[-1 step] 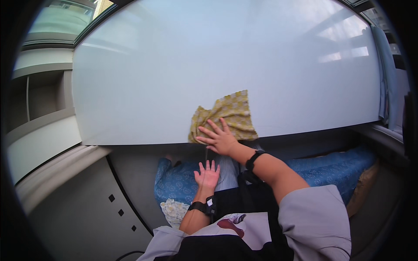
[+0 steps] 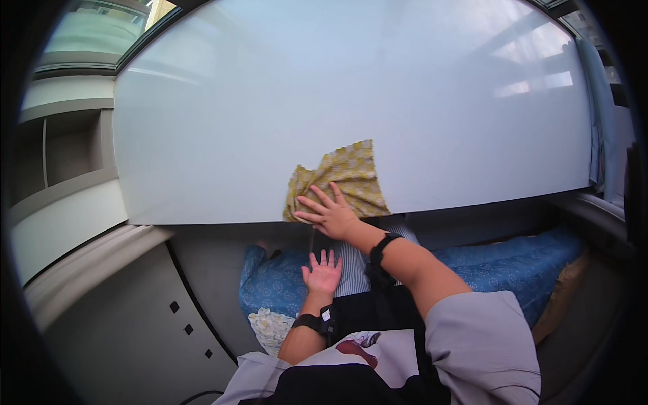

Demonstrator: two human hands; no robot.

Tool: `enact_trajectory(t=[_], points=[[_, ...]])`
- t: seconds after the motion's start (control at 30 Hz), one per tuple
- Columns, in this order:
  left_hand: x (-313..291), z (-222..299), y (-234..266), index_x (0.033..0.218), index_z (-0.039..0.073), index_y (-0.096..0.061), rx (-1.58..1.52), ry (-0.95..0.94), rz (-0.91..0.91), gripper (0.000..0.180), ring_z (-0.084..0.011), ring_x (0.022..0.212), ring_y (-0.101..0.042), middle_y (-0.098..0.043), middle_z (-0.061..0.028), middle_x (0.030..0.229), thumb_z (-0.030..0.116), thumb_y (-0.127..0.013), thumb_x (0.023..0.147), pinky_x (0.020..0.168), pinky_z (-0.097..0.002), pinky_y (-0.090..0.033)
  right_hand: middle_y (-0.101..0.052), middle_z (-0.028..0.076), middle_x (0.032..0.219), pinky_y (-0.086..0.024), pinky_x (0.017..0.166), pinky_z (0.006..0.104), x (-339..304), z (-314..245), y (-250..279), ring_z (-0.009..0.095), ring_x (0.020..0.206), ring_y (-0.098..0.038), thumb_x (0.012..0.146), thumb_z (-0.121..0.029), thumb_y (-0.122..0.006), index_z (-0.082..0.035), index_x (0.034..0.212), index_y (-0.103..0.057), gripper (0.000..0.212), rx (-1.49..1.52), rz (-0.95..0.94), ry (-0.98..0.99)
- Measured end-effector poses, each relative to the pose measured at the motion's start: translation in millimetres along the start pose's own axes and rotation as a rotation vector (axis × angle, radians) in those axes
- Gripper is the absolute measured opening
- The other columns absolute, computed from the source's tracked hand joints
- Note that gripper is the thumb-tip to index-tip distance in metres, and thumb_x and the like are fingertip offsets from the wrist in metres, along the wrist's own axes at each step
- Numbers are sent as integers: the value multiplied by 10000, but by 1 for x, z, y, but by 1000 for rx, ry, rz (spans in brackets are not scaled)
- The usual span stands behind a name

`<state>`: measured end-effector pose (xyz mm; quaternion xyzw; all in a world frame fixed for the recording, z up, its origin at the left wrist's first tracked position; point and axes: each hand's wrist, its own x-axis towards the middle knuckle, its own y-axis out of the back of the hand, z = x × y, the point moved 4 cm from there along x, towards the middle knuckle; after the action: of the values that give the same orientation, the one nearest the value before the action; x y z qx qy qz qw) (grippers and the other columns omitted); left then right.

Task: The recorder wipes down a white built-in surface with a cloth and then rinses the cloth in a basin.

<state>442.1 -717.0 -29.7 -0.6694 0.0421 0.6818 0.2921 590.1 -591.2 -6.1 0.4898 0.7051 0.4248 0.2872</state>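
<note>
A yellow patterned cloth [image 2: 347, 175] lies against the lower edge of a large white panel [image 2: 337, 88]. My right hand [image 2: 331, 212] presses flat on the cloth's lower part, fingers spread and pointing left. Below the panel's edge, my left hand [image 2: 322, 270] is open with fingers apart, palm down over blue patterned fabric [image 2: 270, 287] and striped cloth [image 2: 352, 270]. Each wrist wears a black band.
A grey shelf unit [image 2: 67, 175] stands at the left. A grey panel with small square holes [image 2: 182, 317] runs along the lower left. More of the blue fabric [image 2: 499, 263] stretches right, and a cream floral cloth [image 2: 270, 327] lies near my left forearm. A curtain [image 2: 604, 135] hangs far right.
</note>
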Motion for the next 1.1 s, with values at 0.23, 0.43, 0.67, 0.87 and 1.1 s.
enact_trajectory(t=[0.23,0.43,0.67,0.87,1.1], points=[[4,-27,-4,1469,335,-137,133,-15,-91,677,-294,1374,-230,-216,-50,1505,679,-172,887,1087,-565,-147,-221,-46,1524,-34,1136,556,24,-7,-2,249,1424,-129,881,-340,-492,-345,1372,-410,497,63,31,67],[-10,-122,-40,1467,321,-153,244,-4,-72,660,-317,1404,-151,-158,-38,1533,660,-163,901,1087,-597,-148,-250,-65,1518,-240,1098,402,-79,79,36,172,1405,-212,815,-258,-584,-314,1383,-402,599,198,-15,184],[-15,-257,-52,1453,349,-201,401,258,-54,647,-284,1426,-74,-154,4,1536,673,-141,896,1084,-610,-99,-286,-80,1498,-301,1048,377,-301,240,154,186,1367,-297,795,-382,-609,-390,1397,-353,654,-5,-72,36],[20,-343,-107,1391,192,-351,257,201,-115,607,-276,1377,-237,-329,-40,1461,566,-236,928,1103,-555,-144,-298,-88,1489,-90,1149,471,-373,294,195,192,1391,-241,819,-447,-577,-426,1365,-389,578,-91,-159,-39],[44,-340,-126,1321,89,-470,64,96,-170,489,-298,1277,-412,-463,-101,1375,348,-314,937,1094,-492,-263,-317,-80,1482,-103,1053,647,-287,265,157,258,1374,-266,862,-544,-458,-431,1353,-408,506,-145,-2,-94]])
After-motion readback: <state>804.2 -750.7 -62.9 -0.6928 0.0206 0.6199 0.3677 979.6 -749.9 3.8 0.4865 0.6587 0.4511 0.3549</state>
